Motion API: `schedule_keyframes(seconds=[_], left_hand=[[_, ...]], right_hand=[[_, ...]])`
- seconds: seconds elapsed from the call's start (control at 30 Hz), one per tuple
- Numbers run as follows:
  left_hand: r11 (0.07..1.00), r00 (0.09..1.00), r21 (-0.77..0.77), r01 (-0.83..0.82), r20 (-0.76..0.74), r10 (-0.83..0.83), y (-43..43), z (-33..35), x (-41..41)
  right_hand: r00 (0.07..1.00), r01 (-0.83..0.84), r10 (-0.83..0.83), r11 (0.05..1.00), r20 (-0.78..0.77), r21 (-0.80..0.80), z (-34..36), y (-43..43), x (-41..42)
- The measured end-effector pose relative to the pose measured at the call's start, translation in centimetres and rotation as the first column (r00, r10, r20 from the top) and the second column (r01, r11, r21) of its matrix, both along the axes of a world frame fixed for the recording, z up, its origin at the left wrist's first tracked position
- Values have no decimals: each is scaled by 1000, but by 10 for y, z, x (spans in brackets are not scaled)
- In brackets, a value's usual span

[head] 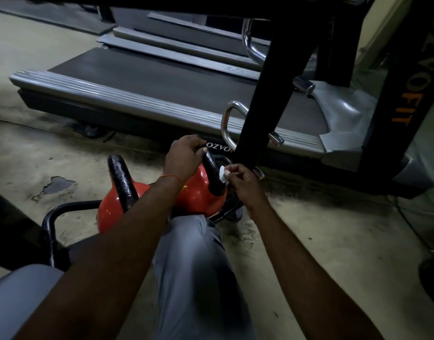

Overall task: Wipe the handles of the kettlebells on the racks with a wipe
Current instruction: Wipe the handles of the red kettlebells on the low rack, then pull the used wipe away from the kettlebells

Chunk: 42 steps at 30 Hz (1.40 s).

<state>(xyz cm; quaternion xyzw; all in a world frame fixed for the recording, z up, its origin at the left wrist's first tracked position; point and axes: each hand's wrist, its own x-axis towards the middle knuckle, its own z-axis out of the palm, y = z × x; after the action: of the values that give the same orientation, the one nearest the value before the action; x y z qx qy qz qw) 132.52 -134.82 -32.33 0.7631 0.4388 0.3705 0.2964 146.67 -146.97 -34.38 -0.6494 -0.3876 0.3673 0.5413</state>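
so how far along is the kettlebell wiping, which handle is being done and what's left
Nothing shows as finished; the dim view cannot tell a wiped handle from an unwiped one. In hand: the left hand grips the top of the right kettlebell, while the right hand presses a small white wipe against its handle's right side. Left, as far as visible: the left kettlebell, whose handle is untouched.

A gym — treadmills in a row, red kettlebells on a low rack.
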Motion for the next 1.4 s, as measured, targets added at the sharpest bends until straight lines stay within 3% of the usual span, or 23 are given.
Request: schedule_keyframes(seconds=[0.1, 0.27, 0.6, 0.73, 0.83, 0.93, 1.0, 1.13, 1.27, 1.4], left_hand=[[999, 999, 43, 23, -26, -22, -14, -1, -4], [996, 995, -1, 84, -58, -84, -28, -6, -12], [997, 991, -1, 79, -110, -79, -24, -11, -12], [979, 970, -128, 159, -165, -179, -25, 4, -14], [936, 911, -254, 243, -271, -310, -31, 34, -22], [925, 926, -343, 161, -271, -262, -55, 76, -38], [901, 946, -418, 118, -229, -230, -73, 103, -50], [841, 941, -520, 151, -186, -284, -111, 162, -70], [814, 898, -555, 168, -255, -359, -146, 227, -71], [806, 886, -543, 236, -219, -408, -192, 303, -61]], right_hand=[[974, 69, -69, 998, 216, 7, -3, -15, -7], [916, 95, -100, 995, 388, 34, 3, -12, -12], [899, 50, 3, 993, 437, -111, 12, 0, 2], [857, 63, 15, 989, 515, -134, 23, -6, -2], [904, 81, -4, 984, 427, -161, 38, -15, -3], [973, 129, -83, 969, 216, -211, 70, -31, -12], [983, 113, -79, 972, 167, -205, 100, -46, -22], [991, 14, -4, 997, 136, -73, 171, -88, -39], [997, 73, -67, 980, 39, -184, 248, -135, -49], [983, 176, -156, 956, 101, -236, 325, -188, -49]])
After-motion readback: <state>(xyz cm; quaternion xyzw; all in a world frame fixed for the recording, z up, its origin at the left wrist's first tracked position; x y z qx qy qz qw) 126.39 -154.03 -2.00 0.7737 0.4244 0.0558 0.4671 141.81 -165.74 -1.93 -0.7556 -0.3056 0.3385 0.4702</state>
